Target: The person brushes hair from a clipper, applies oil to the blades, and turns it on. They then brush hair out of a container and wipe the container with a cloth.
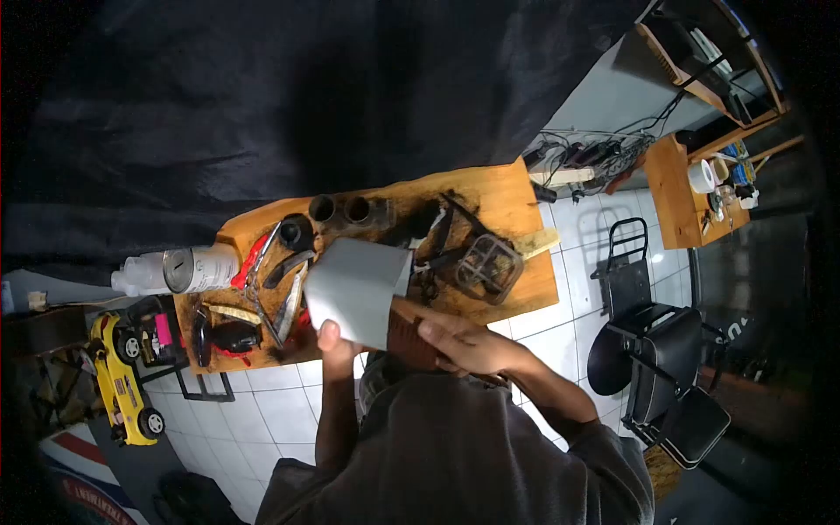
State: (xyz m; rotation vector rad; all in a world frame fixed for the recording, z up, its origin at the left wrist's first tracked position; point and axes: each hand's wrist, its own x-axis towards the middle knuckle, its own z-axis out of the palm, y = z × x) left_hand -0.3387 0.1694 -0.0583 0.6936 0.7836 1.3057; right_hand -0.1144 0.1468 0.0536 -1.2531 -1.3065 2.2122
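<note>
A pale grey, smooth, flat-faced object [354, 293] is held up over the near edge of the wooden table. Its kind does not show clearly. At its lower right corner is a reddish-brown ridged part [409, 337]. My left hand [336, 339] is closed on the lower left edge, thumb against the pale face. The fingers of my right hand [472, 346] close over the brown part from the right. Behind the object lie dark grooming tools and a small wire-like basket [490, 268].
The wooden table [512, 206] holds dark cups [357, 210], a white can [203, 268], a clear bottle [140, 275], and scattered dark clippings. Black cloth [262, 96] hangs behind. A yellow toy car [122, 381] is at left, a black barber chair [656, 367] at right.
</note>
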